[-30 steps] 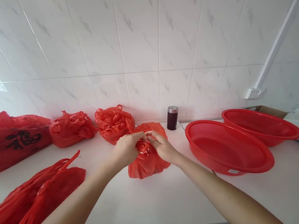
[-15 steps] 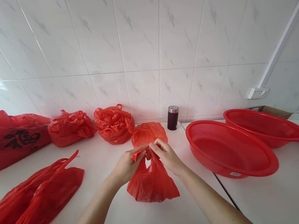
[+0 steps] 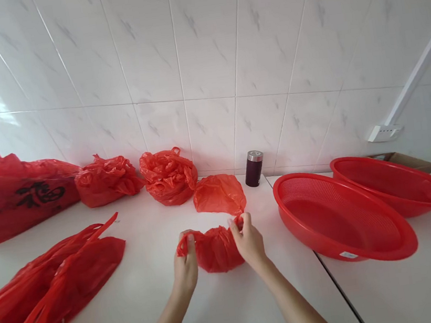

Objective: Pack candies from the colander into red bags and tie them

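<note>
Red bag [image 3: 218,254], left of perforated basin [image 3: 337,214], appears light, slippery, best held at its ends, where left hand [image 3: 186,268] and right hand [image 3: 251,241] fingers grip.

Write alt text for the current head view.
A person's left hand and right hand hold opposite ends of a red bag over a white table. Other red bags sit left and behind; two red basins stand right, near a dark tumbler.
</note>
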Action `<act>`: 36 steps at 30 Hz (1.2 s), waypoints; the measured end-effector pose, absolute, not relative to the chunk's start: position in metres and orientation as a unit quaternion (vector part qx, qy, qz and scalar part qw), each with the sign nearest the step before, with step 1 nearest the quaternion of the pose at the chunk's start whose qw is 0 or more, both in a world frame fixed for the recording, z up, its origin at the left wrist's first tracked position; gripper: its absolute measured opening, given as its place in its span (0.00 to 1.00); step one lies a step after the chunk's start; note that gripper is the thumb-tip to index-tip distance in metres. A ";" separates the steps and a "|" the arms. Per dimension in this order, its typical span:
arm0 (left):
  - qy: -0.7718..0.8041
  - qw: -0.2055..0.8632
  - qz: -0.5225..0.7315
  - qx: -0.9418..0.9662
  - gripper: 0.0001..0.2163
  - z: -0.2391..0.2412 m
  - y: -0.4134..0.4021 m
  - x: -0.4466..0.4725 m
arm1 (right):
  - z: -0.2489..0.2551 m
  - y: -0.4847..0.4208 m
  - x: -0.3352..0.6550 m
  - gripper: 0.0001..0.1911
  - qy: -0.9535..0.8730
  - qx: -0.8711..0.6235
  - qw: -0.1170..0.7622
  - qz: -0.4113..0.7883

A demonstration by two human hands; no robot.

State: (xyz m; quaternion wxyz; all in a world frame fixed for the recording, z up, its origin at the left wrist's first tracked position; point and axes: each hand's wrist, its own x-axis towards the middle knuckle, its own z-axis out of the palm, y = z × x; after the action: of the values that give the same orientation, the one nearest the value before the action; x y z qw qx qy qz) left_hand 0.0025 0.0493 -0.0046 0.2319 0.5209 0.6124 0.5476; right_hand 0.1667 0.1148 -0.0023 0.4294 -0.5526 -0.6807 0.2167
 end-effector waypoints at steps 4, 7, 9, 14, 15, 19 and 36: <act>0.649 0.197 0.467 0.567 0.17 -0.013 0.071 0.019 | -0.020 0.112 0.156 0.14 -0.725 -0.534 0.399 0.173; 0.662 0.178 0.414 0.599 0.17 -0.014 0.090 0.018 | -0.024 0.125 0.160 0.13 -0.717 -0.530 0.403 0.204; 0.671 0.174 0.389 0.606 0.19 -0.011 0.105 0.012 | -0.022 0.142 0.164 0.13 -0.704 -0.532 0.411 0.230; 0.711 0.175 0.339 0.591 0.23 -0.006 0.143 -0.010 | -0.020 0.191 0.172 0.17 -0.678 -0.538 0.433 0.251; 0.718 0.179 0.331 0.585 0.23 -0.007 0.148 -0.014 | -0.023 0.198 0.173 0.18 -0.675 -0.540 0.437 0.251; 0.732 0.191 0.316 0.573 0.24 -0.020 0.159 -0.025 | -0.042 0.212 0.174 0.21 -0.667 -0.542 0.441 0.257; 0.680 0.242 0.367 0.587 0.21 -0.033 0.158 -0.033 | -0.037 0.193 0.169 0.20 -0.679 -0.548 0.336 0.354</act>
State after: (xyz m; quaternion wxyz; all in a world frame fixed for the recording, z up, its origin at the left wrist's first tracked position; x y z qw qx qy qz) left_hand -0.0328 0.1582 -0.0326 0.2417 0.5868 0.6803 0.3666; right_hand 0.1689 0.1931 -0.0370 0.3365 -0.5476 -0.6795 0.3538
